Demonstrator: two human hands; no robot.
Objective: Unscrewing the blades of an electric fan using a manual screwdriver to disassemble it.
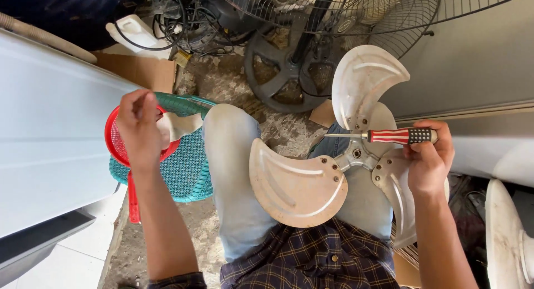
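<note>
A metal three-blade fan blade assembly (297, 183) rests on my lap, its hub (356, 154) near the middle. My right hand (427, 158) grips a screwdriver (397, 136) with a red, white and black handle, and also touches the right blade. The screwdriver's shaft points left, just above the hub. My left hand (139, 127) reaches over a red mesh strainer (114, 144) that sits on a teal woven stool (189, 161). Its fingers are pinched together; whether they hold something small is hidden.
A large white panel (50, 133) runs along the left. Fan guards (345, 11), a black fan base (283, 72) and tangled cables (189, 16) lie ahead on the dusty floor. A grey wall (478, 61) stands at right, a white object (506, 233) at lower right.
</note>
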